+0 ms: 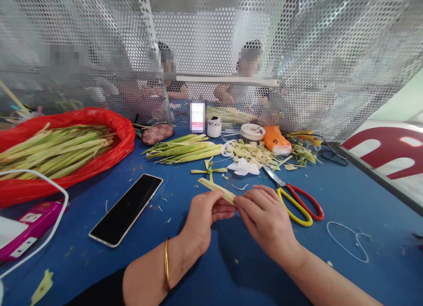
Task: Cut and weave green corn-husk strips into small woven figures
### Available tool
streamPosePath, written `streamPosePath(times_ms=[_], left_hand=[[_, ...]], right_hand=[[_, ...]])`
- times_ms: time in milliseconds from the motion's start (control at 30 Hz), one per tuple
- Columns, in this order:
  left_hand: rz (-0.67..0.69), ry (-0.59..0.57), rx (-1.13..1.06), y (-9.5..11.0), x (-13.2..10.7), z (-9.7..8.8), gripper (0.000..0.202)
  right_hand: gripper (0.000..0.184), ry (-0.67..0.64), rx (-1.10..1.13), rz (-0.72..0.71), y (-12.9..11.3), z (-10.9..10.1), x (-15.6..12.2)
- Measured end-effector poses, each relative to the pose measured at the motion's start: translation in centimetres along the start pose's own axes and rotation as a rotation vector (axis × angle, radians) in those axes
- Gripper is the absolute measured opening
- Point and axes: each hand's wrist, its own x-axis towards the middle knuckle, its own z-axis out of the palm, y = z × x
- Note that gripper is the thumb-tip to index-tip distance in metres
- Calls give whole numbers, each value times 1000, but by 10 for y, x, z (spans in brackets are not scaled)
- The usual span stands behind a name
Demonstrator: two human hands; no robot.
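Observation:
My left hand (202, 215) and my right hand (264, 215) meet over the blue table (185, 262), both pinched on a pale green leaf strip (216, 189) that juts up and to the left from between the fingers. A gold bangle circles my left wrist. Just right of my right hand lie scissors (294, 200) with red and yellow handles. A small knotted leaf piece (209, 168) rests beyond the strip.
A black phone (127, 207) lies to the left. A red bag (66, 149) holds several leaf stalks; more stalks (183, 149) and trimmings (254, 152) lie ahead, with thread spools (214, 126), tape and an orange tool (276, 141). Perforated metal screens stand behind; people sit beyond them.

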Motion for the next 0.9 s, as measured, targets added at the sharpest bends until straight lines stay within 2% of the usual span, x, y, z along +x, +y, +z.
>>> streamPosePath(times_ms=[200,400,500,567,633,733,833,900], left_hand=[[28,-32,22,-4,1,-2,39],[21,46,106,-6,3,0,25],[57,99,144,-1,5,-1,20],[96,122,182,3,7,-2,19],[128,115,217,7,7,-3,19],[154,59,260,10,5,-2,17],[189,7,310,10,2,0,16],[211,0,341,10,2,-1,15]], right_hand=[[22,-66,-82,-54,4,1,-3],[22,-100,-86,-85,2,3,-4],[18,-89,16,-34,1,-1,-4],[15,-41,168,102,2,-2,-3],[16,6,334,347,5,-1,-3],[24,-62,609,696,9,3,-1],[36,-249,893,802,8,9,1],[41,-299,973,836,5,11,1]])
